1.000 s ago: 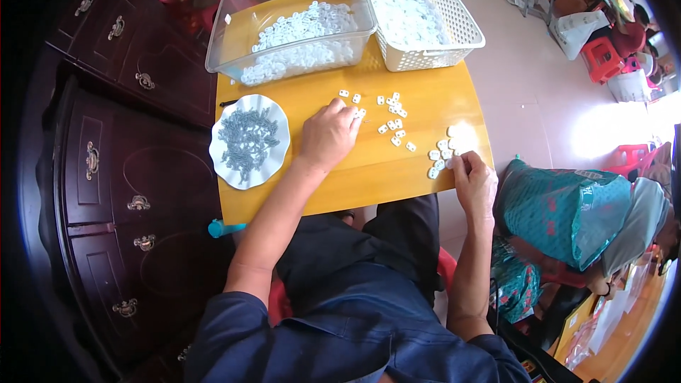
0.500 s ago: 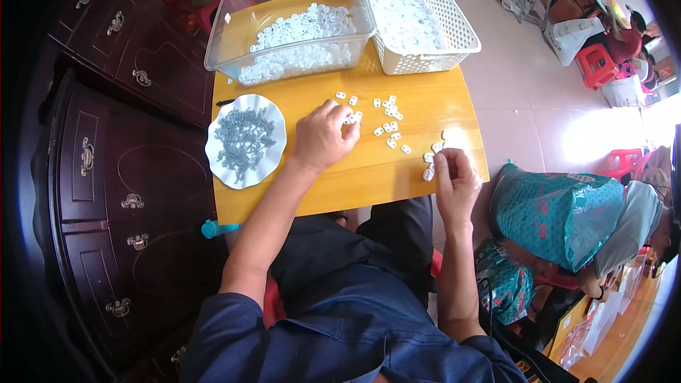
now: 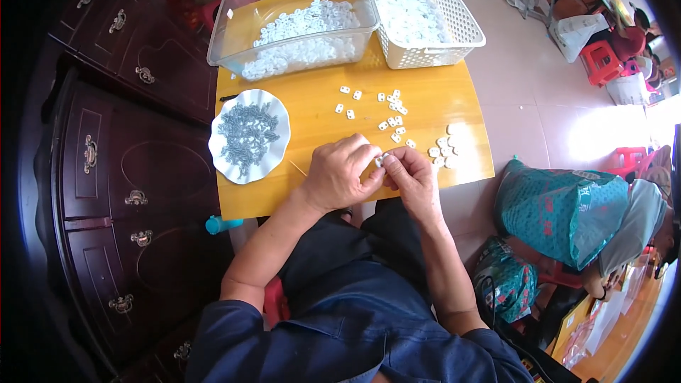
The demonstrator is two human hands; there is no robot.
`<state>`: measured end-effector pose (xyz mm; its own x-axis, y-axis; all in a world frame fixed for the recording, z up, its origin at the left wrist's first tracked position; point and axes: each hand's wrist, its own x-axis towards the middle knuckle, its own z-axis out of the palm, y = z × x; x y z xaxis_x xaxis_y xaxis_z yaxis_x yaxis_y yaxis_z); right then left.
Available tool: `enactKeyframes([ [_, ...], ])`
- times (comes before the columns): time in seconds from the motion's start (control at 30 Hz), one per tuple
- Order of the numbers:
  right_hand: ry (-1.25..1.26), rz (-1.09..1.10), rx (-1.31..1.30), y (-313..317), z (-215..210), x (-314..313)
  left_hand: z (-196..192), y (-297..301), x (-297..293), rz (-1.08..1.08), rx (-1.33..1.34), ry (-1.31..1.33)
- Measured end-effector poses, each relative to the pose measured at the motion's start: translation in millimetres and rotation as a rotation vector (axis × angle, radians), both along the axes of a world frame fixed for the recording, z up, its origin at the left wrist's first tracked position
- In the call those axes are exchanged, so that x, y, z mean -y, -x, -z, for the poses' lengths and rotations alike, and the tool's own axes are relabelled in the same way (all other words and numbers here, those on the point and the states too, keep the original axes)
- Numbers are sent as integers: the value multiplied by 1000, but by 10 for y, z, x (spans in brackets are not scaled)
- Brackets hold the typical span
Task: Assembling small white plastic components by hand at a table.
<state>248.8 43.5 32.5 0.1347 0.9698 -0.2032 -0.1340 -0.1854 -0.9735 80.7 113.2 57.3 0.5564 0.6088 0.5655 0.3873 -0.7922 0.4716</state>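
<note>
My hands meet over the near edge of the yellow table (image 3: 319, 124). Thumb and finger of my right hand (image 3: 415, 183) pinch a small white plastic piece (image 3: 379, 161). Against its left side, my left hand (image 3: 339, 176) is closed at the fingertips; what they grip is hidden. A thin light stick (image 3: 298, 168) shows beside the left hand's wrist side; whether it lies on the table or is held, I cannot tell. Ahead lie several loose white two-hole pieces (image 3: 391, 123). To the right sits a cluster of white pieces (image 3: 445, 147).
At left stands a white scalloped plate (image 3: 281, 128) of small grey screw-like parts (image 3: 247, 135). Behind are a clear plastic bin (image 3: 220, 46) and a white perforated basket (image 3: 468, 35), both holding white pieces. Dark drawers (image 3: 142, 135) border the left; a teal bag (image 3: 553, 206) stands right.
Both hands have come together near the front edge; the right moved left from the cluster, the left moved right and nearer. The white piece is now between them.
</note>
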Motion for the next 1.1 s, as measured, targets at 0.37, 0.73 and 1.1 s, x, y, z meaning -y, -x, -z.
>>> enactKeyframes([
  [0.37,-29,200,16,-241,56,158,398,-47,-47,-35,-188,65],
  [0.73,-59,191,-90,-287,208,319,379,-64,-461,-214,-166,166],
  [1.1,-82,228,-112,-385,182,371,410,-257,-686,-210,-358,63],
])
